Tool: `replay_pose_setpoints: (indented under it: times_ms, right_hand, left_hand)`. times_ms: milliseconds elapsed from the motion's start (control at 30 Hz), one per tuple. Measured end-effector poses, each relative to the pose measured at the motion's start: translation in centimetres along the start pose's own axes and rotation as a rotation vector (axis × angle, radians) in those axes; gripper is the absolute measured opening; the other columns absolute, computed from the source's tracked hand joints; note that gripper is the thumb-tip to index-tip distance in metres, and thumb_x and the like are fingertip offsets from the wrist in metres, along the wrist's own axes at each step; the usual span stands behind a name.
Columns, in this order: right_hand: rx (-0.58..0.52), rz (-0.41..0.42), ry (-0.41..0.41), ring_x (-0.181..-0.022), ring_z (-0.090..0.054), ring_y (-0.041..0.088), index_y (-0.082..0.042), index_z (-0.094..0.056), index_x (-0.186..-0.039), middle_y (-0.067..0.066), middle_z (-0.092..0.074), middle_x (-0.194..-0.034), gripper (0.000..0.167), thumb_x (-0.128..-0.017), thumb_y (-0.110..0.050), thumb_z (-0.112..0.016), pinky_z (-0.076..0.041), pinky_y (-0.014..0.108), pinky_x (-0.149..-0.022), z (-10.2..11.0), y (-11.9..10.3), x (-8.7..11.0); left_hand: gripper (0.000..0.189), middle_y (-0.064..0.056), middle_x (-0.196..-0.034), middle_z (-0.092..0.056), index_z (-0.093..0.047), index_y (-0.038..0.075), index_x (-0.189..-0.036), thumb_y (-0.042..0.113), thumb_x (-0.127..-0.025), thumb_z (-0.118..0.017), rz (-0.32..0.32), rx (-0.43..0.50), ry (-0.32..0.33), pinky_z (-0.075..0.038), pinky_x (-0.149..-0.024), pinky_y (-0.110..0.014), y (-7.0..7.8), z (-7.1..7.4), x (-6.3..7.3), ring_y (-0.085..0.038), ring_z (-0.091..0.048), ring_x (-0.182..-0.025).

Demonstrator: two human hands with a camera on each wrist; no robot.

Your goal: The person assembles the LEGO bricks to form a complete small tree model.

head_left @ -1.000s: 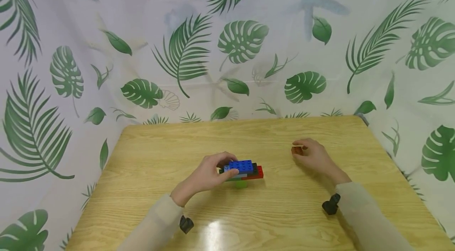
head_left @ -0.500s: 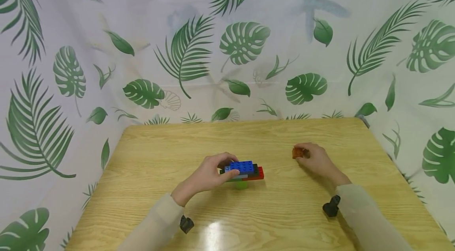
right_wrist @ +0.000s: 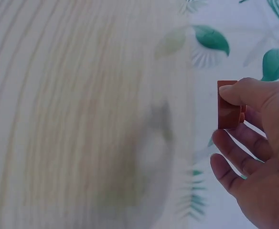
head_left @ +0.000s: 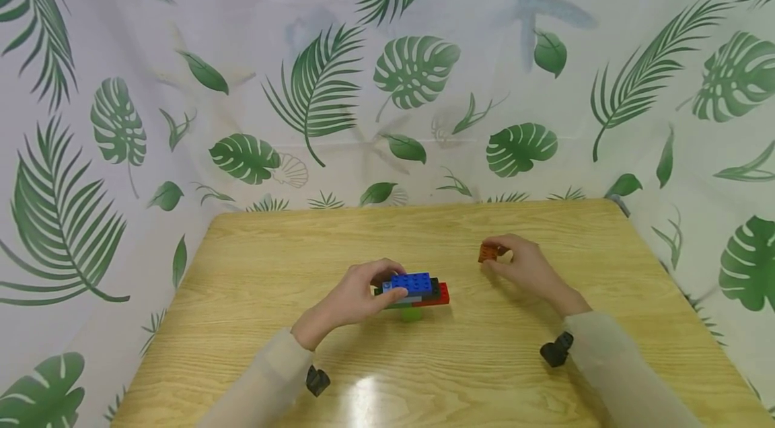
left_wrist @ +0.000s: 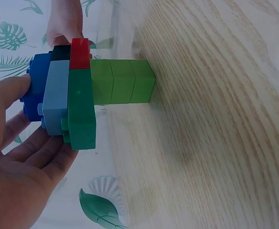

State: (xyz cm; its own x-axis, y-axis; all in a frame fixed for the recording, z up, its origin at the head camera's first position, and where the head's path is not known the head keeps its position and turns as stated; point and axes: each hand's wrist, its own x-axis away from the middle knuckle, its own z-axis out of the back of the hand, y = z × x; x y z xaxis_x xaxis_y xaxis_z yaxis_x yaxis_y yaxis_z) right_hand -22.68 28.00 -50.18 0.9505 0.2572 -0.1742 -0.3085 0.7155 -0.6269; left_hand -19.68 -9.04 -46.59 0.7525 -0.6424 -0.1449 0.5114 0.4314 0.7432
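A built stack of toy bricks (head_left: 418,284) stands on the table, gripped around its left end by my left hand (head_left: 357,293). The left wrist view shows its layers: a blue brick (left_wrist: 38,81) on top, then a light blue brick (left_wrist: 57,98) beside a black one, then a green brick (left_wrist: 82,114) and a red brick (left_wrist: 80,53). Under them is a column of lime green bricks (left_wrist: 123,81) reaching the table. Away to the right, my right hand (head_left: 527,268) pinches an orange-brown brick (right_wrist: 229,107) between thumb and fingers, above the table.
The wooden table (head_left: 363,233) ends at a back edge against a leaf-printed cloth (head_left: 339,91), which also hangs along both sides. A small black wrist camera (head_left: 557,349) sits at each sleeve.
My right hand, with the orange-brown brick, first comes slightly nearer, then moves left toward the stack and slightly back. The left hand and the stack stay in place.
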Motion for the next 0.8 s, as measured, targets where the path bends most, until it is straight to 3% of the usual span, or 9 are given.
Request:
replay_pose_setpoints:
  times_ms: [400,533,800]
  right_hand:
    - [0.008,0.115,-0.025,-0.102,-0.065,0.031,-0.005,-0.071,-0.131,0.010,-0.074,-0.115,0.038,-0.095,-0.015,-0.079,-0.052,0.035,-0.077,-0.3,-5.2,-0.8]
    - [0.018,0.186,-0.032,-0.099,-0.066,0.025,-0.007,-0.072,-0.130,0.006,-0.075,-0.113,0.037,-0.095,-0.015,-0.080,-0.055,0.039,-0.077,-0.5,-7.0,-1.0]
    - [0.004,0.353,-0.015,-0.095,-0.067,0.018,-0.009,-0.074,-0.126,0.002,-0.076,-0.110,0.036,-0.092,-0.012,-0.083,-0.055,0.034,-0.074,-1.1,-9.8,-1.1]
  left_hand:
    - [0.035,-0.007,-0.125,-0.074,-0.065,0.010,-0.134,0.030,-0.105,-0.068,-0.005,0.001,0.002,-0.059,-0.097,-0.042,-0.1,-0.1,0.1,-0.024,-0.072,-0.116]
    - [0.036,-0.007,-0.124,-0.074,-0.065,0.010,-0.134,0.030,-0.105,-0.068,-0.001,0.004,0.004,-0.059,-0.097,-0.042,-0.1,-0.1,0.1,-0.024,-0.072,-0.115]
    - [0.036,-0.008,-0.123,-0.074,-0.065,0.009,-0.134,0.031,-0.105,-0.068,0.002,0.022,0.003,-0.060,-0.095,-0.042,0.0,0.0,0.0,-0.022,-0.073,-0.112]
